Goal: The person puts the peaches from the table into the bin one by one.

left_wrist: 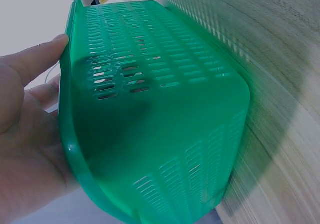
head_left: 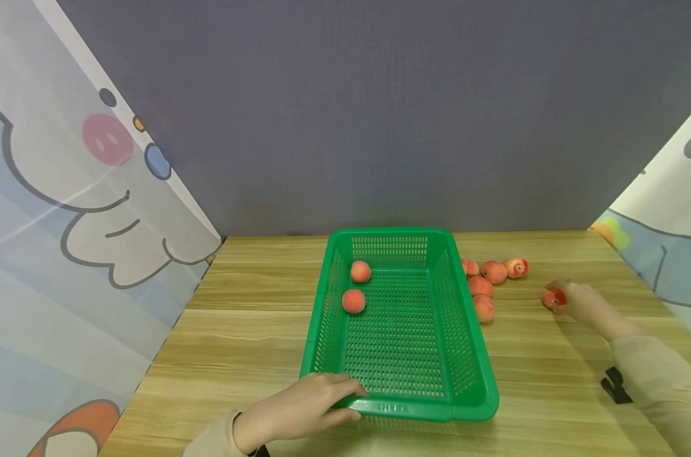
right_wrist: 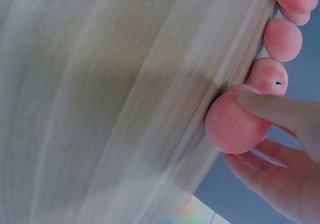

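Observation:
A green perforated plastic basket (head_left: 414,408) stands on the table, with two peaches inside at its left: a far one (head_left: 361,271) and a near one (head_left: 354,301). My left hand (head_left: 300,406) grips the near rim left of its middle, fingers over the edge and thumb outside. In the left wrist view the thumb lies against the basket's rim (left_wrist: 70,79). Out to the right, my right hand (head_left: 585,308) holds a red peach (head_left: 553,299) between thumb and fingers. The right wrist view shows this peach (right_wrist: 235,124) low at the tabletop.
Several more peaches (head_left: 495,272) lie close together along the basket's right side. The wood-grain table (head_left: 237,330) ends at a dark grey panel (head_left: 391,127) behind. Cartoon-printed sheets (head_left: 48,266) stand at both sides.

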A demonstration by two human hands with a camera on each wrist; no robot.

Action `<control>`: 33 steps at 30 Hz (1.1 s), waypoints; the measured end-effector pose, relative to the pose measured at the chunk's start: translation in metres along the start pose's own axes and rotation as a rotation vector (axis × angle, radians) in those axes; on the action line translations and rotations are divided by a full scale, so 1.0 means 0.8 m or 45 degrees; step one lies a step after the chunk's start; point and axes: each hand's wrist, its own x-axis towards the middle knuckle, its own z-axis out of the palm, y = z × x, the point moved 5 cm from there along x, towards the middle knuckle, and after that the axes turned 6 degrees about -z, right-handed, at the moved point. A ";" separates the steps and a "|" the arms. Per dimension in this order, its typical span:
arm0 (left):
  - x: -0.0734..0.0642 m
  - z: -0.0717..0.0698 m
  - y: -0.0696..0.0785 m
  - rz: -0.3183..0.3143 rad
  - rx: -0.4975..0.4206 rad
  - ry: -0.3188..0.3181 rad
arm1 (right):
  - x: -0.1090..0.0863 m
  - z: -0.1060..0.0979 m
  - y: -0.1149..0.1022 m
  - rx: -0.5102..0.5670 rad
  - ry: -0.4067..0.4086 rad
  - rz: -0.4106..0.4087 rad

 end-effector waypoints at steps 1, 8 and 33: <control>0.000 0.000 0.000 -0.001 0.001 -0.001 | 0.000 0.000 0.000 -0.002 -0.008 0.012; 0.000 -0.001 0.000 -0.007 0.010 0.000 | 0.003 -0.002 -0.003 -0.013 -0.016 0.051; -0.001 0.000 -0.001 0.004 0.014 -0.007 | -0.004 -0.005 -0.010 -0.016 0.084 0.045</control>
